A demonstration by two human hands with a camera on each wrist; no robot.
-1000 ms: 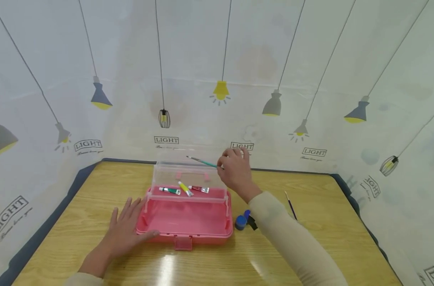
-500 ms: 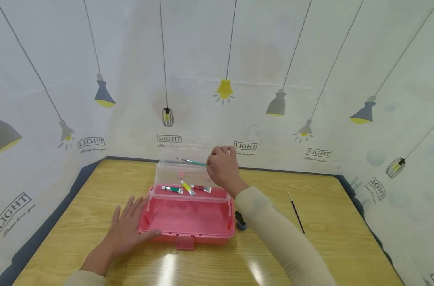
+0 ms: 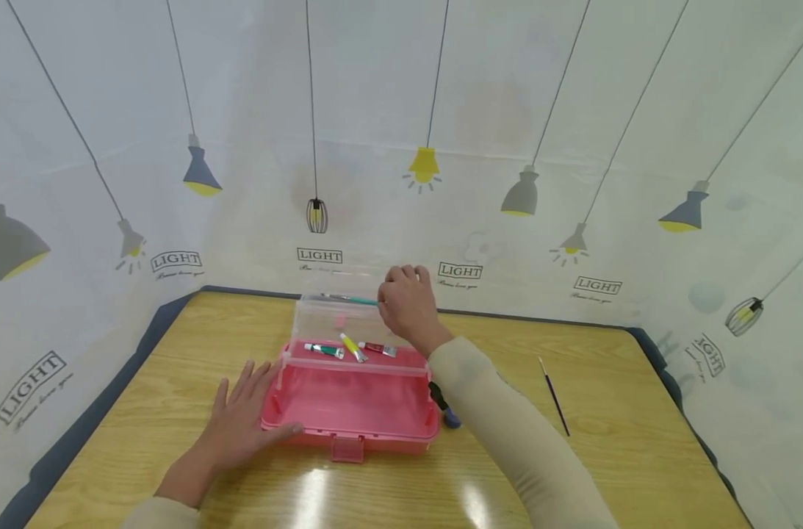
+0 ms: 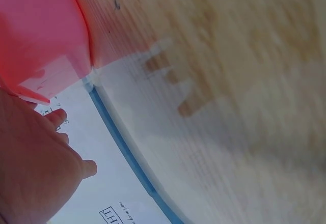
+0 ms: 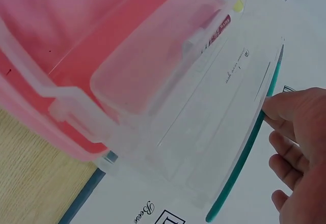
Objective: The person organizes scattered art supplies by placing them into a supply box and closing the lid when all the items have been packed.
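An opened pink box (image 3: 355, 400) with a raised clear upper part (image 3: 311, 323) sits on the table. A green paint tube (image 3: 324, 351), a yellow one (image 3: 353, 347) and a red one (image 3: 377, 350) lie in the upper part. My left hand (image 3: 242, 419) rests against the box's left side, fingers straight and thumb at the front rim. My right hand (image 3: 408, 303) pinches a teal-handled paintbrush (image 5: 249, 142) between thumb and fingers, at the back of the clear upper part. In the head view, the hand hides the brush's handle end.
A blue-lidded jar (image 3: 451, 419) stands right of the box, partly hidden by my right sleeve (image 3: 507, 419); something black is beside it. Farther right lies a dark-handled paintbrush (image 3: 555, 397). A lamp-patterned sheet (image 3: 540, 110) hangs behind the wooden table (image 3: 613, 411).
My right hand has moved left and slightly lower with the teal paintbrush, bringing it over the clear upper part. The left hand has stayed at the box's side.
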